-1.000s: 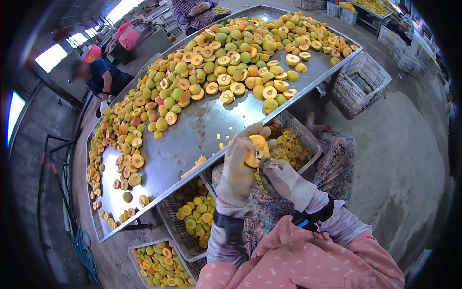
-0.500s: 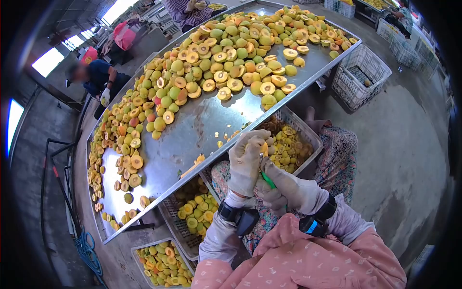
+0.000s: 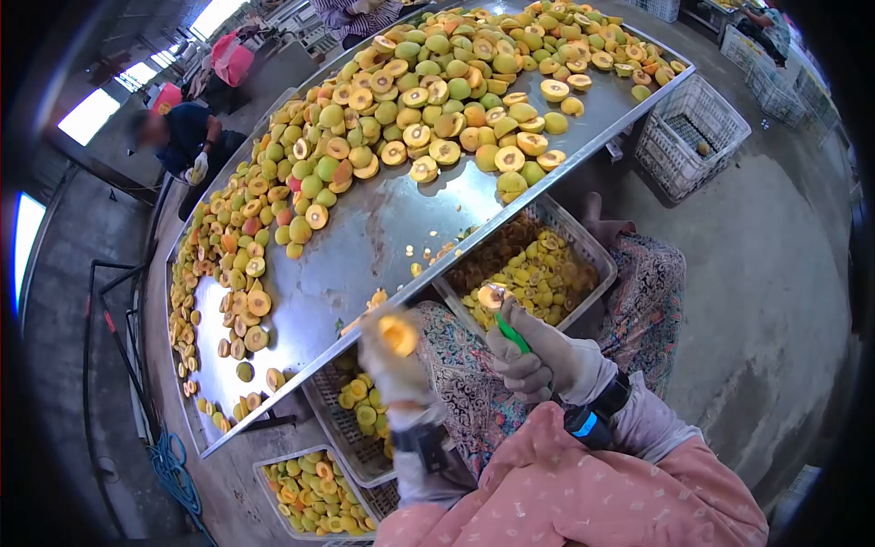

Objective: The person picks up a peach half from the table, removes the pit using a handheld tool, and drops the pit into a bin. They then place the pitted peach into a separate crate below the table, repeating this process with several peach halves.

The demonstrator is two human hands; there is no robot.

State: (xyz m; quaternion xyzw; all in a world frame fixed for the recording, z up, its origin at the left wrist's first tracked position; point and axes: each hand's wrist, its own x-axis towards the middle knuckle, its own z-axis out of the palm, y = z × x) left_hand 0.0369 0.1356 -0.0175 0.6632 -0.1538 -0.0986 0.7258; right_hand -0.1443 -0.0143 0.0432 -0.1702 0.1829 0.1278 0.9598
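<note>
My gloved left hand (image 3: 392, 365), blurred by motion, holds a hollowed orange fruit half (image 3: 398, 335) beside the front edge of the metal table (image 3: 337, 283). In my gloved right hand (image 3: 538, 354) is a tool with a green handle (image 3: 512, 334). At the tool's tip sits a small pale brown piece (image 3: 491, 295), over a crate (image 3: 597, 255) of yellow fruit pieces. The two hands are apart. Many halved fruits (image 3: 419, 137) are heaped on the table.
Below the table's front edge, a crate (image 3: 369, 469) and a lower tray (image 3: 321, 447) hold fruit halves. A white crate (image 3: 661, 173) stands on the floor at the right. A person (image 3: 187, 141) works beyond the table's left side. Blue hose (image 3: 170, 469) lies at lower left.
My left hand has moved left and down, away from my right hand, with the fruit half. The tool's tip and the brown piece now show above the crate.
</note>
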